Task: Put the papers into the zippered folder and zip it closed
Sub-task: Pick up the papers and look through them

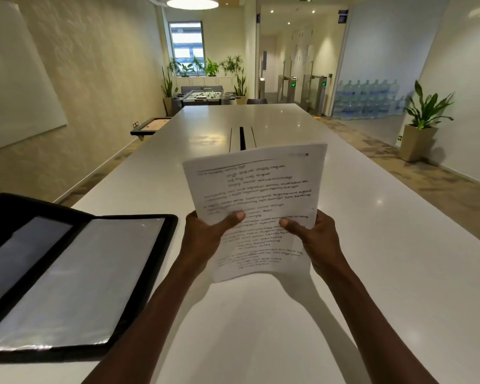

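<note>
A stack of white printed papers (257,189) is held upright above the white table, in front of me. My left hand (205,236) grips its lower left edge, thumb on the front sheet. My right hand (313,239) grips the lower right edge the same way. The black zippered folder (139,286) lies open and flat on the table to the left of my hands, showing clear plastic sleeves inside. The folder's left part runs out of the frame. Its zipper pull is not visible.
The long white table (372,245) stretches ahead, with a dark cable slot (242,138) in its middle. A potted plant (421,126) stands on the floor to the right. A wall with a whiteboard runs along the left.
</note>
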A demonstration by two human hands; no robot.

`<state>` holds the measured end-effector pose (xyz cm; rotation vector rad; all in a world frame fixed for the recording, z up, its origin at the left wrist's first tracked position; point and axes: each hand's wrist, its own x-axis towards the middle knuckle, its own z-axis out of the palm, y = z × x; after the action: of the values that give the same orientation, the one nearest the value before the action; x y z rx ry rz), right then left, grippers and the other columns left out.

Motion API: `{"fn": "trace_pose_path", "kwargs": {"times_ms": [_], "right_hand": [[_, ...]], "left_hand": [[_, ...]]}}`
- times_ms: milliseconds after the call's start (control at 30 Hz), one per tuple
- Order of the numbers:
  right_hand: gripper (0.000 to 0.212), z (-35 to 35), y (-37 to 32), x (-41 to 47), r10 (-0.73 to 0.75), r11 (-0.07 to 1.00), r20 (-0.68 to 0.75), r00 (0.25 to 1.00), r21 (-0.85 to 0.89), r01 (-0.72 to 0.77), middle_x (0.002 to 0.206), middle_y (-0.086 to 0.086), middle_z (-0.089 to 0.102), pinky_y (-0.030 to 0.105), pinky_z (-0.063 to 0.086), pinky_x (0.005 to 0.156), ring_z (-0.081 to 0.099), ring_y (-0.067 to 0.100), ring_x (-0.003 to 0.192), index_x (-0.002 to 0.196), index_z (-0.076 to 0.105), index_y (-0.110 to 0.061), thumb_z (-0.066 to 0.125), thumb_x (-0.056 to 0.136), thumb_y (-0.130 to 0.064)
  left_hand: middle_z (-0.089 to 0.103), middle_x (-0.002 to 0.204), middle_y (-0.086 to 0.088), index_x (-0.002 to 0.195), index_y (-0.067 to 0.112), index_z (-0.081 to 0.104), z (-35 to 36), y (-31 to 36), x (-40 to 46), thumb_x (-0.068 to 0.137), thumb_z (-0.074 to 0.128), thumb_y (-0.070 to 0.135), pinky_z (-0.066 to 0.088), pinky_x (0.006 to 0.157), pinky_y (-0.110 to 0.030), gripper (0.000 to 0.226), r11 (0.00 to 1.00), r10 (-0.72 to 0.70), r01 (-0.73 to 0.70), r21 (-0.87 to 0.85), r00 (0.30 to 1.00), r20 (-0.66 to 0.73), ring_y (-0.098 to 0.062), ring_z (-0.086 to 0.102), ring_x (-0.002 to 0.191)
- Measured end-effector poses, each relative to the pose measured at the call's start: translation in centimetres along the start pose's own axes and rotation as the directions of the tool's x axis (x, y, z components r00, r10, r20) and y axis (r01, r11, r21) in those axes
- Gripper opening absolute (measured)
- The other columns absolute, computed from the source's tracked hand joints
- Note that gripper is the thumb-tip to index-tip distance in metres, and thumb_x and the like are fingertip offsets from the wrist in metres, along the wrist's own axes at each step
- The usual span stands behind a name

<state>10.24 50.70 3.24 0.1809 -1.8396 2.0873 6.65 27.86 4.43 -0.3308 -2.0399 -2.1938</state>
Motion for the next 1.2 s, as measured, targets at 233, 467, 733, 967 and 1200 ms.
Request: {"fn": "trace_pose_path", "kwargs": {"times_ms": [233,467,733,967,1200], "right_hand": [[0.034,-0.5,-0.6,0.1,-0.011,0.999,0.005,1.000,0.050,0.011,0.105,0.005,0.078,0.034,0.062,0.075,0.075,0.026,0.094,0.103,0.075,-0.024,0.087,0.071,-0.020],[0.036,-0.5,1.2,-1.1,0.052,0.999,-0.021,0.998,0.015,-0.052,0.101,0.002,0.079,0.028,0.061,0.070,0.076,0.022,0.090,0.098,0.076,-0.029,0.090,0.065,-0.023],[0.033,-0.4,2.7,-1.7,0.087,0.996,-0.038,0.995,0.016,-0.087,0.100,0.000,0.079,0.023,0.060,0.067,0.076,0.019,0.089,0.097,0.076,-0.028,0.089,0.068,-0.021],[0.026,-0.7,0.3,0.0,0.100,0.989,0.069,0.993,-0.113,-0.092,0.101,-0.006,0.079,0.025,0.061,0.070,0.076,0.016,0.090,0.098,0.075,-0.038,0.084,0.074,-0.036],[0.038,-1.1,-1.2,1.6,0.149,0.988,0.235,0.961,-0.078,-0.134,0.123,-0.001,0.072,0.049,0.059,0.088,0.071,0.024,0.109,0.124,0.066,-0.029,0.072,0.087,-0.035]], "left_hand": [[0.077,0.098,0.002,0.098,0.029,0.073,0.8,0.5,0.6,0.055,0.092,0.045,0.060,0.076,-0.046,0.049,1.000,0.001,-0.001,0.004,1.000,-0.016,-0.020,0.074,0.088],[0.077,0.097,0.004,0.100,0.029,0.073,1.1,-1.7,-0.8,0.059,0.091,0.039,0.061,0.074,-0.040,0.046,0.999,-0.027,0.027,0.029,1.000,0.002,-0.017,0.074,0.087],[0.077,0.097,0.004,0.100,0.030,0.073,1.3,-3.3,-1.5,0.061,0.091,0.034,0.061,0.069,-0.034,0.043,0.997,-0.070,0.070,0.019,0.998,0.001,-0.018,0.074,0.087],[0.077,0.099,0.002,0.104,0.024,0.072,-0.1,-1.3,1.0,0.052,0.094,0.036,0.059,0.075,-0.034,0.058,0.987,-0.158,0.155,0.047,0.986,0.058,-0.015,0.074,0.090],[0.077,0.099,0.004,0.105,0.021,0.073,-2.8,0.2,2.2,0.047,0.094,0.032,0.058,0.066,-0.021,0.063,0.938,-0.338,0.305,0.166,0.914,0.226,-0.010,0.073,0.090]]}}
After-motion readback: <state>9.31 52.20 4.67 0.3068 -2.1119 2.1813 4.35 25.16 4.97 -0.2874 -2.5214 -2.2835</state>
